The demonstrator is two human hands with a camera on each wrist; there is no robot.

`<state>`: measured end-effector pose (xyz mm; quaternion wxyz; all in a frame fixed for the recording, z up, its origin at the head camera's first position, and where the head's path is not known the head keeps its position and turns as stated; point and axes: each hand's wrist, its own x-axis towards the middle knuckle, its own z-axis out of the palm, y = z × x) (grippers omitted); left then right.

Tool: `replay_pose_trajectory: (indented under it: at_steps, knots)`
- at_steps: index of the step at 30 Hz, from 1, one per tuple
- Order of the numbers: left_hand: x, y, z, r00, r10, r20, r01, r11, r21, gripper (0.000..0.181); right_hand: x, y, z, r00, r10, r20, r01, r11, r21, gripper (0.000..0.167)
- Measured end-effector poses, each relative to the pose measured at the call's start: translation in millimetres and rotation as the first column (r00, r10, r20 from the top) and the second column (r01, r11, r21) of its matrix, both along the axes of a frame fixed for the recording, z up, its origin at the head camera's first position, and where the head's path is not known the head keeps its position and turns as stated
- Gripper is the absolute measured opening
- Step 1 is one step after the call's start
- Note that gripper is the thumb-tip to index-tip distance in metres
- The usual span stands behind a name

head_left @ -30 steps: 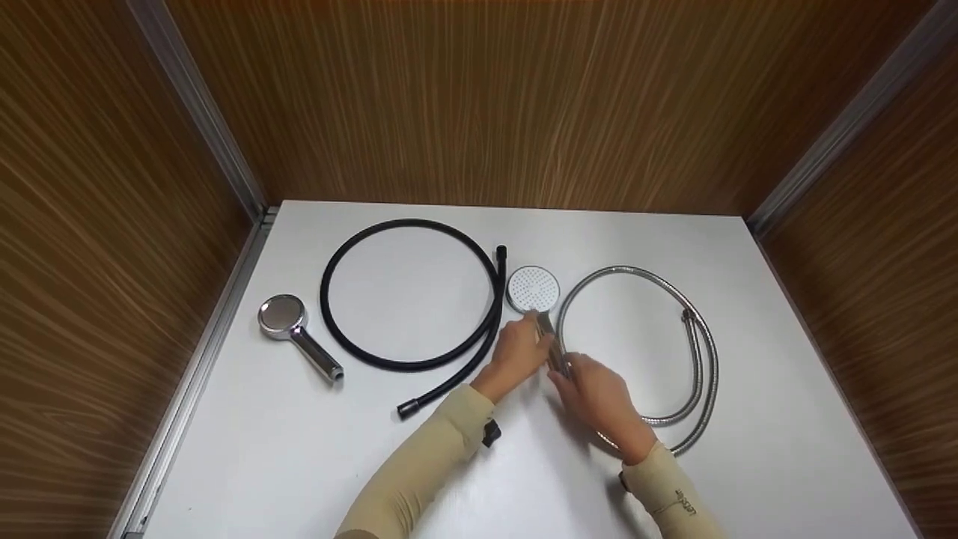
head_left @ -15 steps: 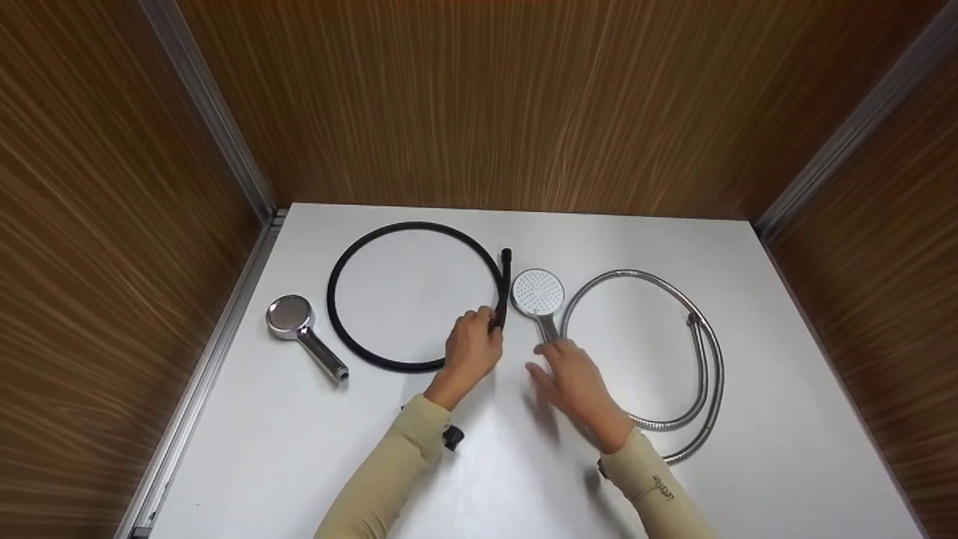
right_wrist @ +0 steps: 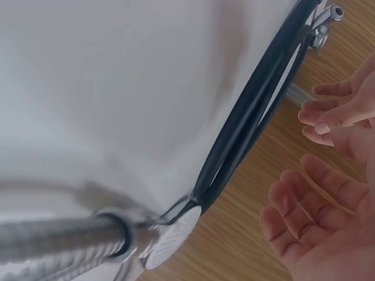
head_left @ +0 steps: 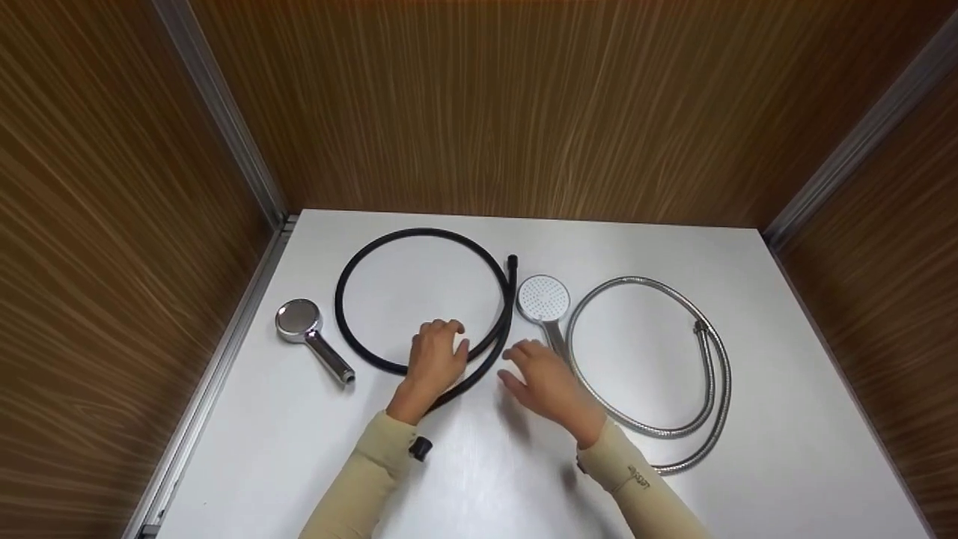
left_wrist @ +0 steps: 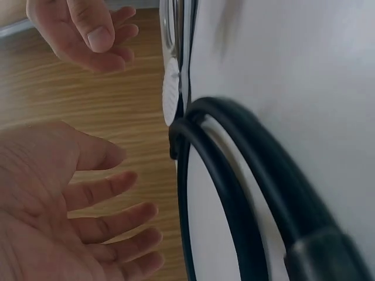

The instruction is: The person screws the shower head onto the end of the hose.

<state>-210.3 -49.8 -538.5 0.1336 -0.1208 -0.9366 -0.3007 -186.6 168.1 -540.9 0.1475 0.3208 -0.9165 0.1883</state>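
Observation:
Above the lower part of the coiled black hose [head_left: 342,314] hovers the left hand [head_left: 436,359], fingers loosely bent and holding nothing; in the left wrist view its palm [left_wrist: 35,199] faces the camera with fingers apart. The right hand [head_left: 550,382] is empty too, beside the handle of the white-faced shower head [head_left: 544,299]. That shower head lies between the black hose and the coiled silver hose [head_left: 727,374]; its handle end is hidden near the silver hose. In the right wrist view the right hand [right_wrist: 328,228] has relaxed, spread fingers.
A chrome shower head [head_left: 299,318] lies at the left of the white table [head_left: 247,449]. Wood-grain panels [head_left: 479,112] stand behind and at both sides, with metal rails [head_left: 224,112] at the corners.
The left hand has left the white-faced shower head, passed over the black hose and moved left. The right hand has let go of the handle and moved slightly left.

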Motion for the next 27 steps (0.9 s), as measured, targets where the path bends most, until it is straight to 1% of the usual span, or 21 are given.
replay_pose_trajectory:
  at_steps: [3,7,11,16,23,27]
  knots:
    - [4.2,-14.7,-1.6,1.000,0.010,-0.020,-0.010,1.000,-0.011,0.018,1.3,-9,-1.9,1.000,0.020,0.018,-0.020,1.000,0.001,0.025]
    - [7.5,-32.7,-4.2,0.999,0.023,-0.049,-0.023,1.000,-0.004,0.021,4.9,-20,-2.7,0.997,0.054,0.049,-0.054,0.998,0.008,0.025]
    - [10.1,-47.8,-6.2,0.997,0.049,-0.061,-0.048,0.999,0.018,0.021,7.6,-30,-4.4,0.996,0.083,0.045,-0.084,0.996,0.021,0.026]
    - [13.5,-63.8,-8.0,0.995,0.083,-0.050,-0.082,0.996,0.020,0.023,7.9,-42,-5.3,0.994,0.105,0.023,-0.106,0.994,0.022,0.026]
    - [14.1,-85.2,-14.3,0.984,0.154,-0.090,-0.154,0.988,0.009,0.022,7.1,-57,-5.2,0.990,0.135,0.039,-0.136,0.991,0.017,0.027]
    - [15.4,-98.3,-17.9,0.976,0.191,-0.104,-0.190,0.982,0.012,0.022,8.6,-66,-7.3,0.986,0.163,0.032,-0.164,0.986,0.029,0.026]
